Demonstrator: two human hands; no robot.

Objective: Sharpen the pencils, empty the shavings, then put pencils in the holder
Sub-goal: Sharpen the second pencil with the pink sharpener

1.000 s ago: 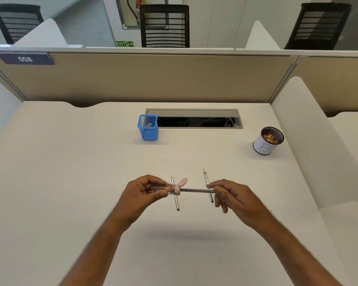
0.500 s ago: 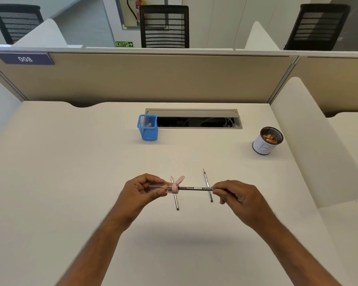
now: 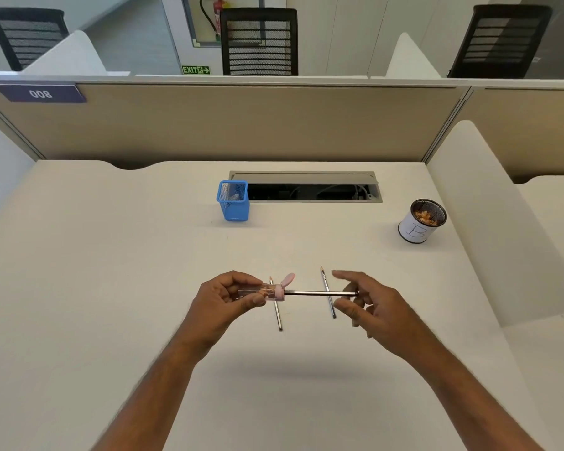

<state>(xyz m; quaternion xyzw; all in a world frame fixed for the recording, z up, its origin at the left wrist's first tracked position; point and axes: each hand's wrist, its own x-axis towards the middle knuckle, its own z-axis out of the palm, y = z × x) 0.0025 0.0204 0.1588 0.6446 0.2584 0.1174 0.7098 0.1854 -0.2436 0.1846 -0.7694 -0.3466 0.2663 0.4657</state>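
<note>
Left hand: the left hand (image 3: pixel 232 296) is closed around a clear tube-shaped sharpener with a pink cap (image 3: pixel 263 292), thumb below and fingers above, holding it level above the tabletop (image 3: pixel 111 271).
Sharpener: orange-brown shavings show inside the clear tube; a pink flap stands up from the cap.
Held pencil: a dark pencil with a pale stripe (image 3: pixel 319 292) sticks out of the cap, lying level and pointing to the right.
Right hand: the right hand (image 3: pixel 368 304) is spread, index finger raised above the pencil's far end and thumb just below it; whether either touches the pencil cannot be told.
Loose pencils: two grey pencils lie on the tabletop under the hands, one (image 3: pixel 278 315) near the left hand, the other (image 3: pixel 328 289) near the right, tips pointing away.
Holder: a blue mesh square pencil holder (image 3: pixel 233 200) stands upright farther back, beside the cable slot (image 3: pixel 306 187).
Shavings cup: a round white cup marked "B" (image 3: pixel 420 222) stands at the right rear, with shavings inside.
</note>
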